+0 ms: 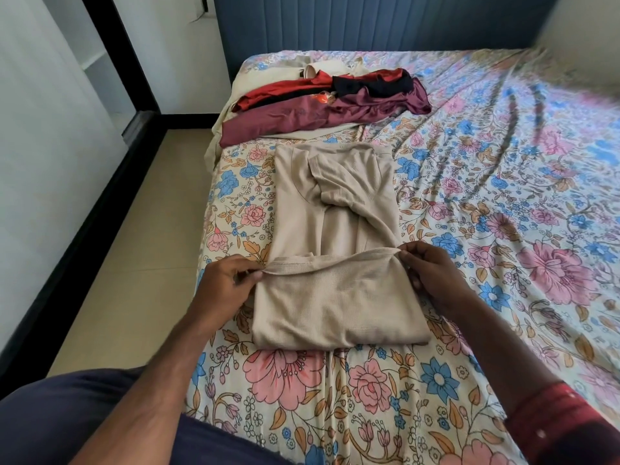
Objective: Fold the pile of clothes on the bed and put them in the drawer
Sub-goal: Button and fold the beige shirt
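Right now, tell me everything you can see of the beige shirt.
The beige shirt looks like a fine ribbed knit. It lies flat on the floral bedsheet, sides and a short sleeve folded inward, collar end towards the pile of clothes. Its near end is doubled up over itself; the left hand and right hand pinch that fold's two corners.

Half-folded beige shirt [335,250], unfolded pile [322,102] beyond

No readable text, label, brand, number or sign to be found, a faint print seen on the maroon garment [302,115] in the pile on the bed, too blurred to be read
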Demonstrator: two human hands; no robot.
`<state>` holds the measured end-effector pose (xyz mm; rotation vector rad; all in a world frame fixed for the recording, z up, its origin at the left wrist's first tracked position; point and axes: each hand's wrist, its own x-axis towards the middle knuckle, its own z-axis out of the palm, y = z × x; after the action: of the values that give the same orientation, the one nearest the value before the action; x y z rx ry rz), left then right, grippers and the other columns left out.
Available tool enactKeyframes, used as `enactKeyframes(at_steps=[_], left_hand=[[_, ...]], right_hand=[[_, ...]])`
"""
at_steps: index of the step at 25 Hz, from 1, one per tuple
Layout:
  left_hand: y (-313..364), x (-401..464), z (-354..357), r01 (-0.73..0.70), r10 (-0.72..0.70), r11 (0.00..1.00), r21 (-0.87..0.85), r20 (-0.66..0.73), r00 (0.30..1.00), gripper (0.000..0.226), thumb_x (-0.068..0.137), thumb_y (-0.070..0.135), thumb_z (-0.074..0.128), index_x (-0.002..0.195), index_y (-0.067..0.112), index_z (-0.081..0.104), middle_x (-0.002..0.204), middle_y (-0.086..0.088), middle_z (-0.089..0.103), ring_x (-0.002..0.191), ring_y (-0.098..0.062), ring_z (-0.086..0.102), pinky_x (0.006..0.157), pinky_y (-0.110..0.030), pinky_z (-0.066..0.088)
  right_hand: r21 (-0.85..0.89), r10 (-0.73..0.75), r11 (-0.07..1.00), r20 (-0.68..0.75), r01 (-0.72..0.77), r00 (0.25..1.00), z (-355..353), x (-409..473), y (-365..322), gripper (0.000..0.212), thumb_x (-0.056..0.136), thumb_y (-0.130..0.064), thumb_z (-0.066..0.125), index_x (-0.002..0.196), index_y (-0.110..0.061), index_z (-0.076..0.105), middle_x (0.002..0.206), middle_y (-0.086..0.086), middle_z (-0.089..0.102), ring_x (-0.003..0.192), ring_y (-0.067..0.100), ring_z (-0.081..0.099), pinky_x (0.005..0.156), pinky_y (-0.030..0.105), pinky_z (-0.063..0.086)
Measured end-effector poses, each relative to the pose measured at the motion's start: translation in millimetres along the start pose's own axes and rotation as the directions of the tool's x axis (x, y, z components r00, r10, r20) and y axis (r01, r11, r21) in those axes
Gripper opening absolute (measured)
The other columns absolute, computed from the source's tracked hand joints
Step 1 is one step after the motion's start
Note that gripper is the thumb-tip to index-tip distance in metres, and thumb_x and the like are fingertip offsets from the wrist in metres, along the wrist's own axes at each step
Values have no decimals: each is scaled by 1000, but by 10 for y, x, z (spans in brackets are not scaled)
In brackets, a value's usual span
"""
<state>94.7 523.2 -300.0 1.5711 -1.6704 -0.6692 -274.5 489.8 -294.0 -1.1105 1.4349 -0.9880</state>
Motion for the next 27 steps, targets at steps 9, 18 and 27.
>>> enactKeyframes(at_steps=[9,18,27], left_hand=[[40,405,157,394,-387,887,-240,75,919,35,108,27,44,86,5,59,84,-7,62,84,-22,55,85,-42,44],[33,183,98,297,-286,955,29,-195,938,34,101,43,57,87,13,63,75,2,65,72,-23,64,77,-43,55],[324,53,214,444,-453,892,-89,-150,879,43,93,47,69,70,11,60,65,1,61,61,-19,59,55,-29,42]], right_hand=[[109,80,991,21,-82,997,-19,136,44,15,102,-15,61,101,-3,70,57,0,51,36,7,34,35,19,32],[87,32,996,-48,-27,998,80,2,-39,15,86,-16,81,97,-10,71,85,11,70,69,22,62,59,29,53],[-665,19,735,-178,-134,984,251,-259,-258,76,79,-63,78,131,-16,49,112,2,57,94,22,60,67,31,49]])
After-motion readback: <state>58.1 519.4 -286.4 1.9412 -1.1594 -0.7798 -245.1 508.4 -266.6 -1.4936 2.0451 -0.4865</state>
